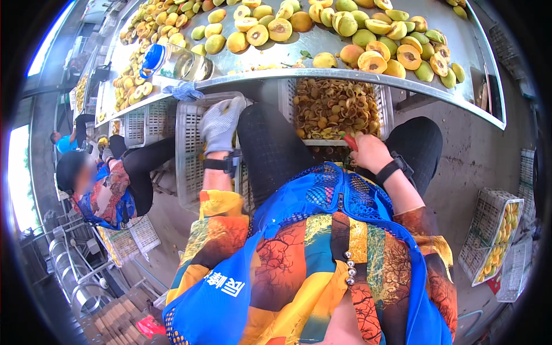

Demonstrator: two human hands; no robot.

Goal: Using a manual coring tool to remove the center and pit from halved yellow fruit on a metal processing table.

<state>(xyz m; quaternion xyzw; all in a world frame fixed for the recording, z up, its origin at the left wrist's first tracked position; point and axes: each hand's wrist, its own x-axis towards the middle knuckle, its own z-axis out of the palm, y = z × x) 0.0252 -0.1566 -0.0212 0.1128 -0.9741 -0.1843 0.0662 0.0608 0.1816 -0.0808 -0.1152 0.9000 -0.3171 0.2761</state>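
Observation:
My left hand (221, 125), in a grey-white knit glove, is over a white plastic crate (187, 144) beside my left knee. Its fingers point down and away, so their grip is mostly hidden. Bare, my right hand (371, 153) closes around a small tool with a red handle (349, 141); the tool's working end cannot be made out. That hand is between my knees, just in front of a crate (387, 109) filled with brown, cut fruit scraps (336, 106). Beyond both hands, whole and halved yellow peaches (279, 30) lie on a metal table (253, 60).
On the table's near side lies a clear jar with a blue lid (153, 57), and a blue-grey glove (184, 91) hangs at the edge. Another person (106, 190) sits to the left, holding fruit. Stacked crates of peaches (493, 236) stand on the floor at right.

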